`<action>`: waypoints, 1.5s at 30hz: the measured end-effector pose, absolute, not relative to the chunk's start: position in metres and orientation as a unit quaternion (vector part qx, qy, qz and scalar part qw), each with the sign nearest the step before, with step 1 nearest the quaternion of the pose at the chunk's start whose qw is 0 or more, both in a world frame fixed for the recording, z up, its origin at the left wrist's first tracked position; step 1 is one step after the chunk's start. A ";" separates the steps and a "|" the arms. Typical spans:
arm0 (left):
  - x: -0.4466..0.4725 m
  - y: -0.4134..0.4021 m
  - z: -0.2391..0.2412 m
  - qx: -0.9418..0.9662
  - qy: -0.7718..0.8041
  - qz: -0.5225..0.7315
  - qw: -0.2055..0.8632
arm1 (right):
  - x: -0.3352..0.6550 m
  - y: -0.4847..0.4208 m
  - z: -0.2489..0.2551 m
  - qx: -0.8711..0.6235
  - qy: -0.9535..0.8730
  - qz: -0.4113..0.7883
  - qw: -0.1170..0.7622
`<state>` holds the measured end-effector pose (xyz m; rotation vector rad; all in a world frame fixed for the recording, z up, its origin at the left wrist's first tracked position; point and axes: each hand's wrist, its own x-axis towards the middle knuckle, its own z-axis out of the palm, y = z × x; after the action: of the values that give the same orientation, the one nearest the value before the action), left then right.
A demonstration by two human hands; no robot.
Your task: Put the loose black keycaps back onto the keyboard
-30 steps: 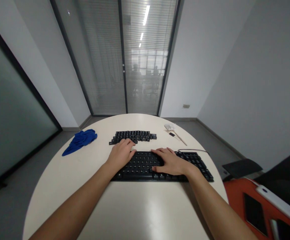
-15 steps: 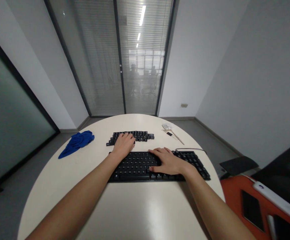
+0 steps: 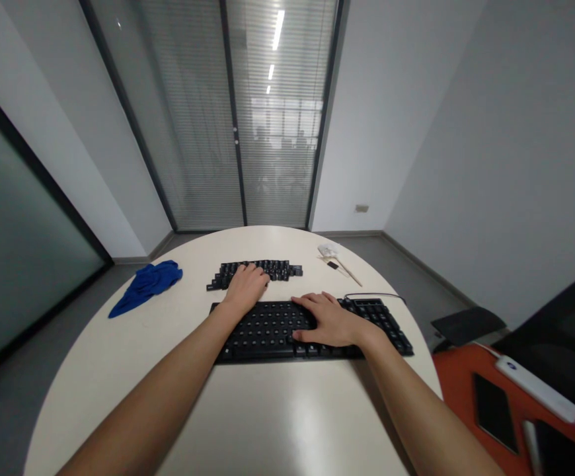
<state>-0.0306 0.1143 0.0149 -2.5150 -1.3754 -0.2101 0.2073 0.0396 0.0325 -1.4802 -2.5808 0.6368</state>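
Observation:
A black keyboard (image 3: 262, 330) lies across the table in front of me. Most of its main section shows bare key switches, while the number pad (image 3: 381, 320) and the bottom row carry keycaps. My right hand (image 3: 327, 320) rests over the right part of the main section, thumb and fingers apart. Behind the keyboard, loose black keycaps (image 3: 282, 270) are laid out in rows. My left hand (image 3: 248, 285) reaches over the left half of these rows, its fingers bent down and close together. Whatever is at its fingertips is too small and partly hidden to make out.
A crumpled blue cloth (image 3: 149, 285) lies at the left of the round white table (image 3: 248, 423). At the back right are a thin stick (image 3: 349, 270), a small black piece (image 3: 332, 265) and a clear plastic bag (image 3: 327, 250). A phone (image 3: 494, 410) and power strip (image 3: 535, 387) sit on an orange chair.
The whole view has shifted slightly, so the things appear a little further left. Both hands stay at nearly the same places, the left over the keycaps and the right on the keyboard.

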 end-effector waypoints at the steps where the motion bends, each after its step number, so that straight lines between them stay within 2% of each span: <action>1: -0.030 0.113 0.015 -0.869 -0.471 -0.075 0.130 | 0.208 0.040 0.032 -0.485 -0.848 0.209 0.051; 9: -0.035 0.091 0.023 -0.877 -0.455 -0.129 0.089 | 0.211 0.042 0.029 -0.476 -0.851 0.215 0.057; 15: -0.039 0.049 0.018 -0.849 -0.431 -0.290 -0.099 | 0.212 0.043 0.028 -0.472 -0.853 0.215 0.058; 18: -0.042 0.029 0.013 -0.846 -0.413 -0.289 -0.172 | 0.213 0.043 0.027 -0.469 -0.855 0.215 0.063; 23: -0.045 0.017 0.010 -0.846 -0.406 -0.257 -0.232 | 0.215 0.044 0.025 -0.471 -0.855 0.207 0.066; 35: -0.044 0.018 0.004 -0.844 -0.399 -0.257 -0.249 | 0.217 0.044 0.024 -0.467 -0.857 0.208 0.069; 45: -0.041 0.016 0.007 -0.866 -0.380 -0.260 -0.194 | 0.215 0.043 0.027 -0.470 -0.854 0.210 0.068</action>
<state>-0.0413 0.0161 0.0065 -3.1200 -1.3669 -0.9353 0.2149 0.0430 0.0273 -1.4171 -2.5741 0.6332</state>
